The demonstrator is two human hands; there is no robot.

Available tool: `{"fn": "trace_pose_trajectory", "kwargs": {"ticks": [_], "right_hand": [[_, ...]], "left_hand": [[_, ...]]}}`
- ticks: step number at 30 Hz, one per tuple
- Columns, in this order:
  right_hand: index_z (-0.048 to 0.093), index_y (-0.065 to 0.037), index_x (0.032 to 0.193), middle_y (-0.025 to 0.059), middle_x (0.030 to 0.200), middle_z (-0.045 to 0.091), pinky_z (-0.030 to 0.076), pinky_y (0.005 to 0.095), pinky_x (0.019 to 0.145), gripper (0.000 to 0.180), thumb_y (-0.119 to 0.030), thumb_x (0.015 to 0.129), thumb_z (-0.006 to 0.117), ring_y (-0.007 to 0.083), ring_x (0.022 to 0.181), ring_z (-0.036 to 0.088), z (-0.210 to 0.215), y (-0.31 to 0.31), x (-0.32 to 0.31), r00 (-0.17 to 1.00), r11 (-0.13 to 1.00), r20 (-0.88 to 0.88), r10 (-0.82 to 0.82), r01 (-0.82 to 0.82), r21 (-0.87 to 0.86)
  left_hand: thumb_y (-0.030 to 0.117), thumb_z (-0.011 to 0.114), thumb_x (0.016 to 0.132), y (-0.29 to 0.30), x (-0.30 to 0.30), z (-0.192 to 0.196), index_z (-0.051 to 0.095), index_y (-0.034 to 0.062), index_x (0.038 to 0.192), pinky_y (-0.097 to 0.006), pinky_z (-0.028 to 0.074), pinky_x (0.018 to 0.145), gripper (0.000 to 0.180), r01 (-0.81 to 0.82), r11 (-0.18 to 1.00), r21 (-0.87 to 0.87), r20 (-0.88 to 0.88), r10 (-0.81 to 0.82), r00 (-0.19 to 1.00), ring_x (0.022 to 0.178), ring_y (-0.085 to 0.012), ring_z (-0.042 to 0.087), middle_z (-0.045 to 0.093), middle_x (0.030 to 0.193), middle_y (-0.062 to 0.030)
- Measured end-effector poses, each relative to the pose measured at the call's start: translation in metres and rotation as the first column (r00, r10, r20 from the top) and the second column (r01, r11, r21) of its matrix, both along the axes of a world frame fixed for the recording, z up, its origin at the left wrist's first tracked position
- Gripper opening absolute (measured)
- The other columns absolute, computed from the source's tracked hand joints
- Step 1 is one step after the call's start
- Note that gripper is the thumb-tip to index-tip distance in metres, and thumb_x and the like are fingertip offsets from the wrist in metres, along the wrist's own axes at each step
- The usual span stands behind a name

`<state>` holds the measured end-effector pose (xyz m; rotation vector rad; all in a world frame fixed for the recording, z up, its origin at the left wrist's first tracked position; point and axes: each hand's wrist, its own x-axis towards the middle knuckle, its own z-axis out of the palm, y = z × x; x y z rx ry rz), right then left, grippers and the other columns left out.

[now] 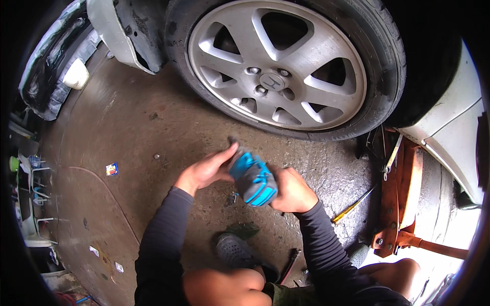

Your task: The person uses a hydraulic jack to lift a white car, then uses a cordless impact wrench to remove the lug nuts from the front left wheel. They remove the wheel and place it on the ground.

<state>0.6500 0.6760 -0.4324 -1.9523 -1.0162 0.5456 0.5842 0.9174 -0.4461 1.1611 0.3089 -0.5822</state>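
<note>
A blue and dark grey cordless impact wrench (253, 179) is between my hands, its dark nose (233, 139) tipped toward the wheel but apart from it. My right hand (293, 189) is closed round its right side. On the other side, my left hand (205, 172) grips near the front of the tool, thumb stretched along the nose; its other fingers are partly hidden. Beyond them stands a car wheel (245, 30) with silver spokes and a dark tyre (380, 61). Lug nuts (261, 91) surround its centre cap (272, 82), and one position (288, 94) looks darker.
An orange floor jack (400, 188) stands at the right, under the white car body (454, 122). Near it lies a yellow-handled screwdriver (352, 209). A loose bumper (56, 66) is at the upper left. Below it, a thin hose (109, 191) crosses the floor. A red-and-black tool (291, 266) lies by my shoe (235, 250).
</note>
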Motion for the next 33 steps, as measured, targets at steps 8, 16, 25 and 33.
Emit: {"fn": "trace_pose_trajectory", "kwargs": {"ticks": [8,16,25,33], "right_hand": [[0.057,0.0,0.108,0.0156,0.085,0.069,0.055,0.0368,0.07,0.047,-0.017,0.07,0.079,0.0313,0.077,0.07,-0.008,0.032,0.004,0.801,0.786,0.085,-0.593,0.553,0.275],[0.053,-0.001,0.114,0.0122,0.088,0.069,0.053,0.034,0.071,0.058,-0.02,0.068,0.082,0.0245,0.079,0.069,-0.052,0.047,0.012,0.744,0.692,-0.006,-0.668,0.624,0.363],[0.051,-0.004,0.119,0.0186,0.092,0.067,0.054,0.0437,0.068,0.051,-0.028,0.079,0.073,0.0384,0.08,0.068,-0.039,0.067,0.015,0.751,0.684,-0.037,-0.659,0.619,0.386],[0.056,-0.005,0.12,0.0157,0.104,0.064,0.045,0.0432,0.091,0.031,-0.018,0.092,0.055,0.0344,0.102,0.058,-0.077,0.114,0.011,0.708,0.711,0.19,-0.68,0.574,0.407]], "left_hand": [[0.039,0.056,0.095,-0.062,0.073,0.06,0.052,-0.0016,0.128,-0.032,0.049,0.094,0.052,-0.094,0.996,-0.011,0.458,0.088,0.884,0.105,-0.0158,0.061,0.063,0.12,-0.0128],[0.028,0.062,0.084,-0.064,0.078,0.06,0.054,-0.0034,0.123,-0.03,0.05,0.088,0.05,-0.124,0.992,0.009,0.519,0.102,0.849,0.097,-0.0151,0.062,0.063,0.112,-0.0109],[0.026,0.063,0.079,-0.047,0.081,0.063,0.053,-0.005,0.12,-0.031,0.05,0.088,0.052,-0.132,0.99,0.053,0.568,0.079,0.82,0.095,-0.0173,0.063,0.064,0.109,-0.0121],[0.032,0.067,0.083,-0.065,0.113,0.078,0.065,-0.0022,0.087,-0.027,0.05,0.067,0.034,-0.269,0.894,0.358,0.552,0.03,0.834,0.072,-0.0122,0.063,0.068,0.08,-0.0064]]}}
